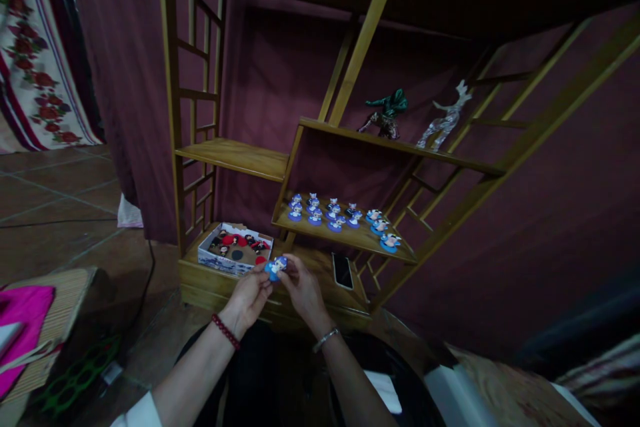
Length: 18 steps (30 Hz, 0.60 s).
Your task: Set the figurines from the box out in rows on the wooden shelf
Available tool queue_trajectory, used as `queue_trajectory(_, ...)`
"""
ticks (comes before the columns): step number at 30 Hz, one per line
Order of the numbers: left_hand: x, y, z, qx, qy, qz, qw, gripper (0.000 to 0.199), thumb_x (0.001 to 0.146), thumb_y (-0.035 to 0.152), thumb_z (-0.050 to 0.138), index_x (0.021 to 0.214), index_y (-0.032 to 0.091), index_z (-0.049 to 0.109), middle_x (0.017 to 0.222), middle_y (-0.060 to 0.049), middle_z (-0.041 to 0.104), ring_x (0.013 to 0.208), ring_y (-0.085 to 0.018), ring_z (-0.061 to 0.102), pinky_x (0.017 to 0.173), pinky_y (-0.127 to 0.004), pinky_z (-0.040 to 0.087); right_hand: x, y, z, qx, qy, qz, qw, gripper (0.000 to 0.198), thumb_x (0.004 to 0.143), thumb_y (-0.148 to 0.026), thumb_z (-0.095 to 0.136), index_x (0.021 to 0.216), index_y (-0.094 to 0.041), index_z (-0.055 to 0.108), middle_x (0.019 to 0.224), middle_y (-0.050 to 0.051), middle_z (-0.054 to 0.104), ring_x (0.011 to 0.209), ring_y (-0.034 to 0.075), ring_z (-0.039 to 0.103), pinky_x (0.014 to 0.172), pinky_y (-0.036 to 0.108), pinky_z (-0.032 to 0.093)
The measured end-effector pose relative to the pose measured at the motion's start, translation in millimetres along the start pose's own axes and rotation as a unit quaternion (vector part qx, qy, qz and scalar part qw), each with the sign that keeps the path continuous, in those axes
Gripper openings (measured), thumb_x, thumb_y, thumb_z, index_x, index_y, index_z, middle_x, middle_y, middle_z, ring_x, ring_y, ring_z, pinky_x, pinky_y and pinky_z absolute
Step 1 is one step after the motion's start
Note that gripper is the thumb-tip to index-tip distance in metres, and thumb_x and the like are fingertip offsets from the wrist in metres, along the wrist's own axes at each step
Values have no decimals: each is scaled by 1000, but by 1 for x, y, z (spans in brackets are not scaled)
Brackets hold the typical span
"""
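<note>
Between my two hands is a small figurine (277, 267) with purple hair, a white body and a blue base. My left hand (251, 295) grips the base from the left, fingers closed on it. From the right, my right hand (301, 287) pinches the same figurine with thumb and fingers. Just behind my left hand stands an open cardboard box (225, 265) with several red and black figurines lying inside. Above and to the right, rows of similar figurines (335, 213) stand upright on the middle shelf (300, 229), purple bases at left and blue ones at right.
A phone (343, 271) lies on the lower shelf, right of my hands. Higher up stand a dark green figure (387, 113) and a clear one (446, 120). The wooden shelf unit's right post (450, 207) slants beside the figurines. A bamboo-topped stool (65, 307) is at left.
</note>
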State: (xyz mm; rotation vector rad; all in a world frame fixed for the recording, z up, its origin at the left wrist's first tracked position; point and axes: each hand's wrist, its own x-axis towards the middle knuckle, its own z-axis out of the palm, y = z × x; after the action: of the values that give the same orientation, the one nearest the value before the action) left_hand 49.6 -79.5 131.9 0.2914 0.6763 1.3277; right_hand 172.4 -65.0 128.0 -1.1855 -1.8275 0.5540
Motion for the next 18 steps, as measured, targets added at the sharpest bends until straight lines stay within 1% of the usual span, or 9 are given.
queue_trajectory(5,-2,9,3,-2,-5,6,1000,22,71,-6,44,78,10,56,76,-8,64,71,-13,61,76,-28,49,6,-5,-1,4,3,11,1000,28,74,-23,54,102,-22,53,89,2,64,81,14,60,74,27,48)
queue_trajectory(8,-3,12,3,-2,-16,23,1000,22,72,-6,43,81,9,57,80,-9,64,73,-13,61,77,-28,49,10,-10,0,11,4,7,1000,26,75,-22,53,101,-21,54,89,2,64,81,13,60,74,27,48)
queue_trajectory(11,-3,14,3,-2,-20,37,999,22,72,-5,44,84,9,58,83,-10,64,76,-15,62,76,-28,49,13,-14,3,17,5,1,1000,25,74,-22,54,99,-21,55,88,2,64,79,13,60,74,26,48)
queue_trajectory(14,-2,15,3,-3,-15,38,999,22,73,-4,45,82,10,58,82,-9,65,77,-15,62,76,-28,49,15,-16,5,7,6,5,1000,25,74,-22,54,98,-21,55,88,2,65,78,14,60,74,27,48)
queue_trajectory(18,-3,17,2,10,-12,41,999,20,74,-3,45,81,11,58,80,-8,65,73,-14,62,73,-27,50,17,-19,6,-2,14,7,1000,26,75,-24,53,100,-21,55,91,3,64,78,14,60,74,27,48)
